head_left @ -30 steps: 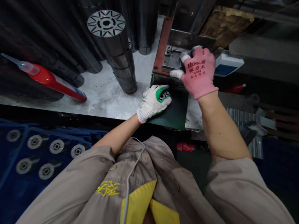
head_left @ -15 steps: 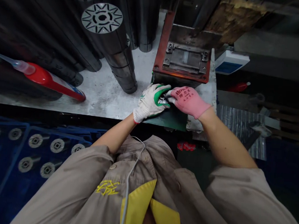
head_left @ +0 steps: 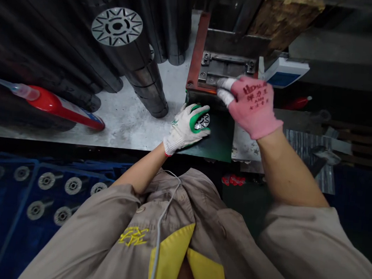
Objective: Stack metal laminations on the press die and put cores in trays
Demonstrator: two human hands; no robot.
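A round, slotted metal core (head_left: 203, 121) is showing its face upward within the curled left hand (head_left: 186, 126), near the bench's (head_left: 126, 122) front edge. A red-based steel fixture (head_left: 195, 61) is sitting just behind, farther from that edge.

1 head-worn view, facing forward and down, shirt (head_left: 200, 212) nearest, bench (head_left: 129, 129) just beyond

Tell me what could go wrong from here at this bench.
The right hand has its fingers close to the metal fixture, so they might catch on its edges. If the left hand, curled around the slotted part, loosens, that part could tip over. The stacked cylinders beside that hand show seams between sections, so a bump might topple them.
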